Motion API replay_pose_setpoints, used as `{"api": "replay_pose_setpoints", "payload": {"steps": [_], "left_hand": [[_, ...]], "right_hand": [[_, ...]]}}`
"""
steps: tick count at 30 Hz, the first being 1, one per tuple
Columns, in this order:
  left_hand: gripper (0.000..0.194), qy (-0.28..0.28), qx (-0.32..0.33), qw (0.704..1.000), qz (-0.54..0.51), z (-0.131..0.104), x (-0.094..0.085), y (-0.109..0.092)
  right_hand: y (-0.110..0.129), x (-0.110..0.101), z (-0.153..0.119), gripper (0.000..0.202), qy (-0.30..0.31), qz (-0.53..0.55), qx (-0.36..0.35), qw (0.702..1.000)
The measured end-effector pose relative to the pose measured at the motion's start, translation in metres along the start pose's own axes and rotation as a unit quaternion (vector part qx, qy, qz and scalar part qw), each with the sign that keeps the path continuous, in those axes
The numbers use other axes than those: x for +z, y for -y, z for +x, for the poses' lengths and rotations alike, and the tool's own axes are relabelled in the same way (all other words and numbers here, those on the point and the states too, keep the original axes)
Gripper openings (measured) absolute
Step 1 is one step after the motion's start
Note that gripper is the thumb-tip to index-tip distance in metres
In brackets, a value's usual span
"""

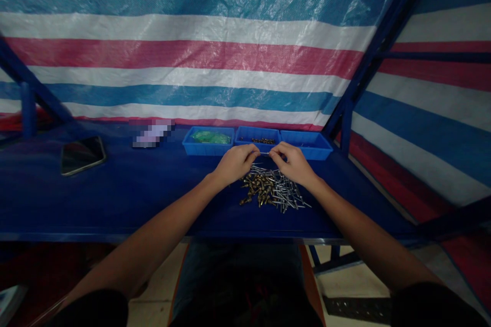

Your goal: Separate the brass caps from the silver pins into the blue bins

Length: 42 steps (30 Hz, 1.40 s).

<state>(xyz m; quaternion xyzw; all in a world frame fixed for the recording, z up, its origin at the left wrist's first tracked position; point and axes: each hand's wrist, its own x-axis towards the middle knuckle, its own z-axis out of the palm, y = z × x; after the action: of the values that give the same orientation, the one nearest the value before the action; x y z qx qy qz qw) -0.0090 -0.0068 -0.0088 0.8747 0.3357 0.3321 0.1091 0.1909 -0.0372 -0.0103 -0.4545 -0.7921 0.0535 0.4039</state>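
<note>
With the thin silver rod (pixel 264 153) as clock centre: at nine, wide stretch of blue worktop (pixel 146 204), carrying a phone (pixel 83 156); at six, front edge, beyond loose brass-coloured fittings (pixel 260 187) and silver rods (pixel 288 195). At ten, first tray (pixel 209 150), holding green plastic (pixel 210 137); at twelve, second tray (pixel 244 134), with small brassy parts (pixel 263 141); at two, third tray (pixel 315 154), contents unclear. Pinched at one end in left hand (pixel 238 160), at other in right hand (pixel 292 162).

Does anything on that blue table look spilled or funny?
Maybe a bit spilled-looking: brass-coloured pieces and silvery rods lie loose in a jumble on the table, outside the blue trays. They're too small to check for damage.
</note>
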Motion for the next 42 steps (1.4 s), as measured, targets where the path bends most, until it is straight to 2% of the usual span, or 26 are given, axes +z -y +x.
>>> {"api": "replay_pose_setpoints", "payload": {"steps": [5, 12, 15, 18, 21, 25, 28, 31, 35, 37, 42], "left_hand": [[0.02, 0.002, -0.008, 1.0, -0.006, -0.001, -0.001, -0.001], [0.023, 0.018, -0.021, 1.0, -0.01, -0.001, -0.001, -0.003], [0.023, 0.021, -0.03, 0.999, 0.003, -0.001, -0.001, -0.005], [0.021, 0.025, -0.032, 0.999, 0.011, -0.001, -0.001, -0.004], [0.02, 0.044, -0.021, 0.999, 0.005, -0.001, 0.0, -0.003], [0.02, 0.088, 0.022, 0.996, -0.014, -0.003, 0.001, -0.005], [0.02, 0.126, 0.057, 0.99, -0.017, -0.004, 0.0, -0.008], [0.019, 0.152, 0.082, 0.985, 0.002, -0.004, -0.003, -0.009], [0.019, 0.15, 0.07, 0.986, 0.029, -0.003, -0.01, -0.008], [0.018, 0.167, 0.071, 0.983, 0.029, -0.002, -0.013, -0.006], [0.019, 0.212, 0.091, 0.973, 0.025, -0.004, -0.012, -0.003]], "right_hand": [[0.001, 0.002, -0.001, 0.008, 0.008, 0.015, -0.026, 1.0], [0.004, -0.002, 0.0, 0.026, 0.009, -0.007, -0.024, 1.0], [0.001, -0.005, 0.002, 0.032, -0.011, -0.03, -0.018, 0.999], [-0.018, -0.012, 0.006, 0.033, -0.095, -0.07, 0.005, 0.993], [-0.049, -0.023, 0.009, 0.033, -0.178, -0.134, 0.067, 0.972], [-0.085, -0.036, 0.009, 0.039, -0.203, -0.192, 0.133, 0.951], [-0.095, -0.039, 0.007, 0.04, -0.196, -0.22, 0.144, 0.945], [-0.096, -0.035, 0.005, 0.034, -0.189, -0.244, 0.16, 0.937], [-0.087, -0.03, 0.004, 0.038, -0.207, -0.246, 0.171, 0.931], [-0.079, -0.027, 0.004, 0.035, -0.201, -0.224, 0.156, 0.941], [-0.053, -0.016, 0.006, 0.028, -0.14, -0.163, 0.125, 0.969]]}}
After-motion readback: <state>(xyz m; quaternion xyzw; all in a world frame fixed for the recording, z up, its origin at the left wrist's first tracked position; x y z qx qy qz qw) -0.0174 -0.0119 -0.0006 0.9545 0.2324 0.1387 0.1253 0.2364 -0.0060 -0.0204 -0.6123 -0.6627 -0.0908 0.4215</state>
